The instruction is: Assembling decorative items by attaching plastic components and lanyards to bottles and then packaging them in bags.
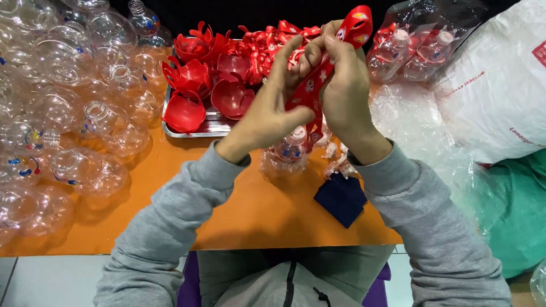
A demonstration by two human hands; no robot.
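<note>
Both hands raised over table's far edge | left hand [267, 116] and right hand [341, 85] pinch the red printed fabric ribbon [318, 77] taut | clear plastic bottle [289, 150] below | keep tension even, fingertips close together.

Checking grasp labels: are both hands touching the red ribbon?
Touching. Head view shows the left hand and right hand both pinching the red ribbon.
</note>
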